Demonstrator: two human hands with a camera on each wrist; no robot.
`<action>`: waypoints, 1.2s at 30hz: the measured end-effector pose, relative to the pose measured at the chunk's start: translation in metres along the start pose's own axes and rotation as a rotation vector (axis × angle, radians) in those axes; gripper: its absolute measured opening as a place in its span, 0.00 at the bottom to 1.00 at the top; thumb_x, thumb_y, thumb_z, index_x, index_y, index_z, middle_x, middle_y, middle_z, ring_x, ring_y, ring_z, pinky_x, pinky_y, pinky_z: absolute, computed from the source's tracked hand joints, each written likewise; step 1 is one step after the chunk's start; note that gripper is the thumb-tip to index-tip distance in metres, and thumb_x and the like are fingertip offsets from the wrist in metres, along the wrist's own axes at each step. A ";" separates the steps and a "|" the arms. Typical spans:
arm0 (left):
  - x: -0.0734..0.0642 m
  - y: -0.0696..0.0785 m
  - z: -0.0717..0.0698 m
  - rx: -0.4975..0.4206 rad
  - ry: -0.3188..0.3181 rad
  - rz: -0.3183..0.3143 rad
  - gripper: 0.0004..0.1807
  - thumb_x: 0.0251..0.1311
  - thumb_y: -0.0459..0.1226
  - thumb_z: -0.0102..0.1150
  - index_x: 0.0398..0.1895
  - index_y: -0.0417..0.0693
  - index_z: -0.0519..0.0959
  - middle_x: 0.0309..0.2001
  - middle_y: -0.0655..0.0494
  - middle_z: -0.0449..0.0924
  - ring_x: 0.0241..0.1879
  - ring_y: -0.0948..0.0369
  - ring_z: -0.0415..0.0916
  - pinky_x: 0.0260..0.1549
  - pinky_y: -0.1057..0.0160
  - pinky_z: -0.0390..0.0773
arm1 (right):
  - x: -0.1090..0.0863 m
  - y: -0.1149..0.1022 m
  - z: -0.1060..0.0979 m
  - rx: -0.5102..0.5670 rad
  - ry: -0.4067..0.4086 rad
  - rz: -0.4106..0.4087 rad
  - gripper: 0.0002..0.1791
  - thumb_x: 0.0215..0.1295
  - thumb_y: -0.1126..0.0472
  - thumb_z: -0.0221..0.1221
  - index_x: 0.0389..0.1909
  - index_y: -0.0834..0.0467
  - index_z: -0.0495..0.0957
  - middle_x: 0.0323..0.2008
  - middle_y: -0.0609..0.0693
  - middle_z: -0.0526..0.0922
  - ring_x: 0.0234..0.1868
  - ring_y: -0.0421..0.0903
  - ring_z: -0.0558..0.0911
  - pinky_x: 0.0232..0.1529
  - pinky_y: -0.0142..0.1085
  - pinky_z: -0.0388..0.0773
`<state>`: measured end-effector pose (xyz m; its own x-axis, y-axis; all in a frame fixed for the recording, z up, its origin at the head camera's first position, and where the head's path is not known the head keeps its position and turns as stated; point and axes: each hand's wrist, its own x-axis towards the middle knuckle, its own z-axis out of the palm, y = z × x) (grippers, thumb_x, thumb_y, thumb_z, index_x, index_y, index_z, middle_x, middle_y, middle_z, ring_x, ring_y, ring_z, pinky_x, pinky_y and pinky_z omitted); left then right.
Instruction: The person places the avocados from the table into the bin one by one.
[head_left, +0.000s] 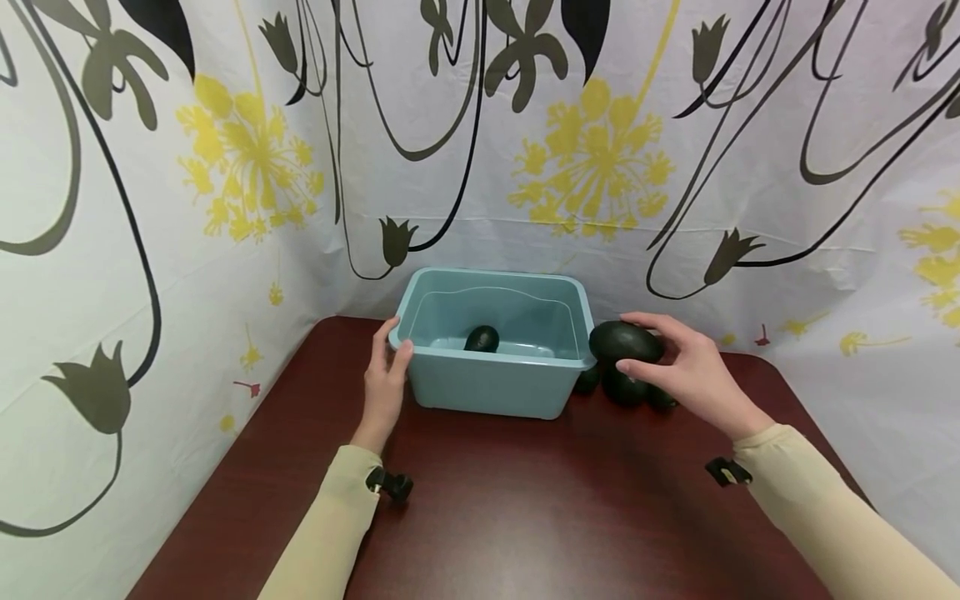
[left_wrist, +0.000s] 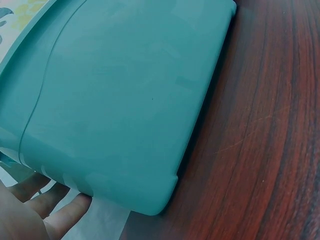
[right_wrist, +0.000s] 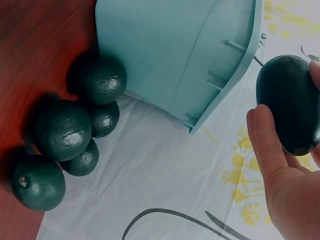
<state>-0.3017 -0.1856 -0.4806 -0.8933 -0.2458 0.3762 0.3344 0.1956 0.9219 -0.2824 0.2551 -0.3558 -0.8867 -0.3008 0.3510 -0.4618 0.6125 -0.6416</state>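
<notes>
A light blue plastic tub (head_left: pixel 487 383) stands on the table, with one dark green avocado (head_left: pixel 482 338) lying inside. My left hand (head_left: pixel 384 387) holds its near left corner, thumb at the front of the rim and fingers along the left side. In the left wrist view those fingers (left_wrist: pixel 70 212) touch the tub's wall. Between thumb and fingers, my right hand (head_left: pixel 697 371) grips another avocado (right_wrist: pixel 287 105), raised beside the tub's right rim. Beneath that hand, several more avocados (right_wrist: pixel 62 130) sit clustered against the tub's right side.
The dark red-brown wooden table (head_left: pixel 525 500) reaches back to a white cloth (head_left: pixel 450 192) printed with flowers, which hangs behind it and at both sides. A small black device (head_left: pixel 390 483) is strapped to the left wrist, another black device (head_left: pixel 727 472) to the right.
</notes>
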 end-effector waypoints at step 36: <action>-0.010 0.038 -0.004 0.019 -0.037 -0.012 0.29 0.74 0.51 0.52 0.76 0.63 0.61 0.72 0.49 0.63 0.64 0.52 0.66 0.59 0.41 0.69 | 0.044 -0.008 0.013 0.018 -0.052 0.013 0.35 0.59 0.44 0.71 0.67 0.31 0.70 0.62 0.40 0.74 0.49 0.43 0.82 0.43 0.39 0.79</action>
<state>-0.2787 -0.1793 -0.4492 -0.9079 -0.2125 0.3614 0.3184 0.2111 0.9241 -0.3180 0.2270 -0.3440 -0.8925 -0.3303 0.3072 -0.4500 0.6037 -0.6581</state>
